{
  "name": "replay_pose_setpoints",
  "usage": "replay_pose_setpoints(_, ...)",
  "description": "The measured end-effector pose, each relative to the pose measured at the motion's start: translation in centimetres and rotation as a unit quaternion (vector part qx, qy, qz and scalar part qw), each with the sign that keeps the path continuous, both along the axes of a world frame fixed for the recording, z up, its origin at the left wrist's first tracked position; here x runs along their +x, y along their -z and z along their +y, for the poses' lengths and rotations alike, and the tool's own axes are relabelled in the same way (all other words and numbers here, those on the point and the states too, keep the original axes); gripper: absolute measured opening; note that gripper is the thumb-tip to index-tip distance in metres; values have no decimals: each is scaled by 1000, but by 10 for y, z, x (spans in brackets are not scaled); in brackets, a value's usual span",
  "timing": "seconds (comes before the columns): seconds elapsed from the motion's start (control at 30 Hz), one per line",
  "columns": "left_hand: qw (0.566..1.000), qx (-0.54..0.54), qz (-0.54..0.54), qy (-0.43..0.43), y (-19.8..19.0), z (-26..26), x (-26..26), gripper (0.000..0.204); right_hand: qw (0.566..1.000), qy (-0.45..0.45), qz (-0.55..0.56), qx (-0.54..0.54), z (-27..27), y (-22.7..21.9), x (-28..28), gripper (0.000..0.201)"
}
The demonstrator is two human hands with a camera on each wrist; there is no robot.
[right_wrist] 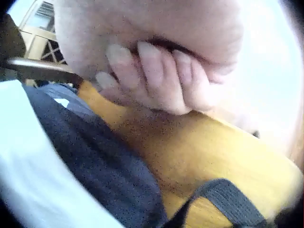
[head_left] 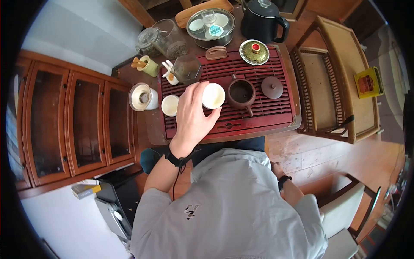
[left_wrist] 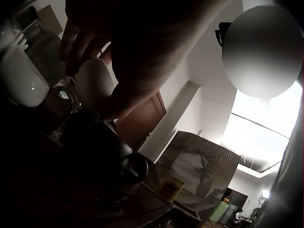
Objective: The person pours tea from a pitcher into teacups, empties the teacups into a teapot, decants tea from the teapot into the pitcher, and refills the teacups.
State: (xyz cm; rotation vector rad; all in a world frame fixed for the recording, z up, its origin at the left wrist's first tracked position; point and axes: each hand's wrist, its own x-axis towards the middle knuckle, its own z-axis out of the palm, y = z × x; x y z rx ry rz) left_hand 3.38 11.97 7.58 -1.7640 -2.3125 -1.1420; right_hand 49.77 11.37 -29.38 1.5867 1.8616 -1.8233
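Observation:
A small white cup is held by its sides between the thumb and fingers of the left hand, above the red slatted tea tray. The left wrist view is dark, but shows the left hand round the pale cup. Just right of the held cup stands an open brown teapot, its lid apart on the slats. Another white cup stands left of the hand. Low beside the body is the right hand; its fingers curl against the palm, with nothing visible in them.
A glass pitcher and a patterned lidded bowl stand on the tray's back part. Behind are a black kettle, a round glass-lidded pot and jars. A white container stands left, a rattan shelf right.

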Motion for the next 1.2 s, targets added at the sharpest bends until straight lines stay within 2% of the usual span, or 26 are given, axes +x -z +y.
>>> replay_pose_setpoints(0.07, 1000, 8, 27, 1, 1, -2, 1, 66, 992, 123, -27, -29, 31, -94, -25, 34)
replay_pose_setpoints(0.13, 999, 16, 27, -12, 8, -1, 2, 67, 991, 79, 63, 84, 56, -169, -44, 40)
replay_pose_setpoints(0.2, 999, 8, 46, -18, 16, -2, 3, 67, 981, 97, 131, 105, 72, -251, -79, 35)
replay_pose_setpoints(0.23, 999, 13, 47, -20, 20, -1, 3, 67, 982, 91, 132, 104, 77, -275, -93, 35)
replay_pose_setpoints(0.3, 998, 10, 49, -29, 24, 0, 4, 66, 958, 87, 235, 139, 88, -313, -119, 26)
replay_pose_setpoints(0.33, 998, 6, 52, -33, 26, 0, 3, 66, 958, 81, 236, 140, 95, -330, -133, 26)
replay_pose_setpoints(0.4, 997, -1, 59, -39, 29, 0, 2, 66, 895, -8, 278, 349, 108, -357, -158, 18)
replay_pose_setpoints(0.47, 997, -7, 64, -43, 31, 0, 1, 66, 897, 1, 284, 338, 127, -370, -170, 9)
replay_pose_setpoints(0.53, 995, -16, 91, -43, 32, 0, 2, 67, 893, -5, 280, 353, 148, -380, -184, 11)
replay_pose_setpoints(0.6, 995, -20, 84, -49, 33, 3, 0, 68, 892, -67, 211, 394, 171, -391, -195, 16)
replay_pose_setpoints(0.7, 994, -36, 81, -57, 35, 4, -1, 70, 867, -138, 176, 446, 199, -391, -214, 21)
replay_pose_setpoints(0.77, 994, -46, 81, -59, 35, 4, -2, 71, 846, -216, 99, 478, 212, -387, -225, 24)
replay_pose_setpoints(0.8, 993, -57, 81, -58, 35, 3, -2, 72, 845, -223, 97, 476, 216, -385, -230, 24)
replay_pose_setpoints(0.87, 993, -68, 77, -61, 35, 3, -2, 73, 811, -282, 76, 507, 222, -380, -239, 27)
replay_pose_setpoints(0.97, 991, -79, 83, -71, 27, 0, 0, 74, 792, -321, 50, 517, 227, -372, -245, 26)
replay_pose_setpoints(1.13, 994, -39, 59, -81, 17, -14, 10, 70, 769, -347, 24, 536, 232, -369, -254, 23)
replay_pose_setpoints(1.17, 996, -22, 43, -76, 15, -17, 13, 62, 762, -352, 19, 543, 233, -369, -256, 22)
replay_pose_setpoints(1.2, 996, -21, 40, -78, 14, -19, 15, 62, 761, -355, 17, 543, 233, -370, -258, 22)
